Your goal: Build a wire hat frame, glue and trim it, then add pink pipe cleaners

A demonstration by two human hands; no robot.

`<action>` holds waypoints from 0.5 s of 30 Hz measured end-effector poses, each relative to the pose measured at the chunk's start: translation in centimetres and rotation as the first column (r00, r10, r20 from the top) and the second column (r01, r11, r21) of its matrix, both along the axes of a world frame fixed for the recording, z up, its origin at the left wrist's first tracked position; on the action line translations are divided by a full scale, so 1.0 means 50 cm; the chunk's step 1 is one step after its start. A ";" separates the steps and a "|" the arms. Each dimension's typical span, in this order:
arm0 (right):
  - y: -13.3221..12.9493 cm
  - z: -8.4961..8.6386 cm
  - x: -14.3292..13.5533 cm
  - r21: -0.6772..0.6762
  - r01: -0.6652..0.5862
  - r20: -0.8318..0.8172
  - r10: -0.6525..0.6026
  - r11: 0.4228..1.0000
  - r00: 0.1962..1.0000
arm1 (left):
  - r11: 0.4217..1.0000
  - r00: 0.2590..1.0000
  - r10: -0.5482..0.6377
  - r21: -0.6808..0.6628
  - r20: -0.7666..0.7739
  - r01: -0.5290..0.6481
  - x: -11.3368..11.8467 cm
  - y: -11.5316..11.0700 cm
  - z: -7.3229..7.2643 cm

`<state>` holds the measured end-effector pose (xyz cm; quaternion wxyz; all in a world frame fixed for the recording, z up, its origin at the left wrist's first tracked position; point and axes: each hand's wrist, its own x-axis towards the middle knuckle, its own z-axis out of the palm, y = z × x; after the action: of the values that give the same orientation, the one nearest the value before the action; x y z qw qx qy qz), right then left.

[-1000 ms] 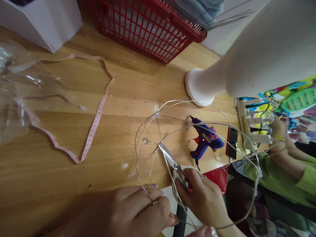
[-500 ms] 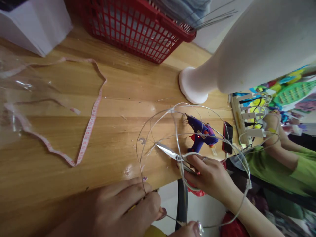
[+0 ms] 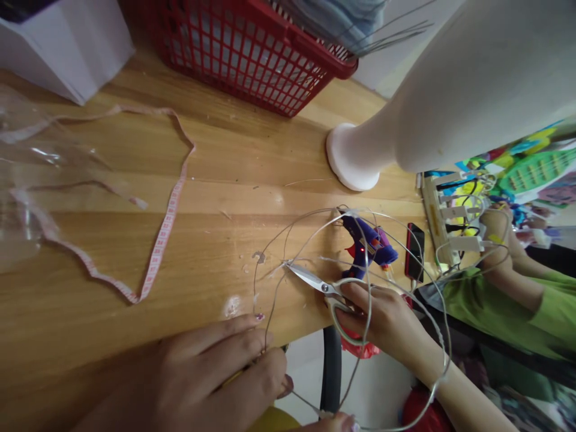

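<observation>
My left hand (image 3: pixel 220 372) is closed on a thin wire frame (image 3: pixel 368 300) made of several curved loops, near the table edge. The wire passes between its fingers and down to the thumb at the bottom border. My right hand (image 3: pixel 382 318) grips scissors (image 3: pixel 310 279) by pale handles. Their blades look closed, and the tip points left over the tabletop. Loops of the frame circle around the scissors and cross over my right hand and forearm. Behind the loops lies a blue glue gun (image 3: pixel 360 240) with a small red light lit.
A pink tape measure (image 3: pixel 162 237) lies on the wooden table (image 3: pixel 238 210), partly under clear plastic. Behind stand a red basket (image 3: pixel 252 60) and a white vase-like form (image 3: pixel 405 132). To the right are a phone (image 3: pixel 414 252), a power strip (image 3: pixel 434 216) and a person in green (image 3: pixel 504 306).
The wire frame has tilted and shifted downward, toward me. My left hand has moved slightly left and down. The scissors stay nearly in place, with the lower handle more visible.
</observation>
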<state>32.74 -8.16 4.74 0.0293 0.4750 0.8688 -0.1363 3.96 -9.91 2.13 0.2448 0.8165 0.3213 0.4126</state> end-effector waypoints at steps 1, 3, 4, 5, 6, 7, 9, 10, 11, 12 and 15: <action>0.000 0.001 0.000 -0.030 0.009 0.008 -0.009 1.000 1.000 | 1.000 1.000 0.005 0.011 0.000 -0.005 -0.001 0.000 0.000; -0.001 0.005 -0.002 -0.087 0.035 0.031 -0.033 0.996 0.999 | 1.000 1.000 0.003 0.030 0.001 -0.003 -0.004 0.001 0.000; -0.002 0.007 -0.002 -0.106 0.053 0.035 -0.050 0.993 0.998 | 0.999 1.000 -0.001 0.033 -0.001 0.001 -0.005 0.003 0.000; -0.002 0.008 -0.003 -0.121 0.073 0.035 -0.069 0.990 0.997 | 1.000 1.000 -0.005 0.030 -0.002 0.005 -0.007 0.005 0.000; -0.003 0.008 -0.003 -0.132 0.096 0.029 -0.093 0.987 0.995 | 1.000 1.000 -0.006 0.023 -0.002 0.006 -0.009 0.007 0.001; -0.004 0.007 -0.002 -0.144 0.120 0.019 -0.118 0.982 0.993 | 1.000 1.000 -0.004 0.010 -0.001 0.004 -0.010 0.010 0.001; -0.009 0.005 -0.002 -0.173 0.158 0.009 -0.158 0.972 0.987 | 0.999 1.000 0.011 -0.037 0.010 -0.010 -0.013 0.014 0.001; -0.011 0.004 -0.001 -0.178 0.166 0.010 -0.166 0.970 0.986 | 0.998 0.999 0.029 -0.064 0.022 -0.027 -0.013 0.015 0.001; -0.014 0.003 -0.002 -0.173 0.163 0.015 -0.163 0.971 0.986 | 0.996 0.998 0.047 -0.084 0.036 -0.044 -0.014 0.017 0.001; -0.016 0.004 -0.002 -0.154 0.154 0.024 -0.152 0.976 0.988 | 0.994 0.997 0.064 -0.096 0.046 -0.059 -0.013 0.018 0.001; -0.020 0.009 -0.007 -0.052 0.103 0.055 -0.100 0.993 0.993 | 0.995 0.996 0.083 -0.066 0.033 -0.081 -0.011 0.022 0.005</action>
<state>32.39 -9.15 5.19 0.0579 0.5210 0.8384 -0.1490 3.42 -8.82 2.38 0.2596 0.7868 0.3632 0.4261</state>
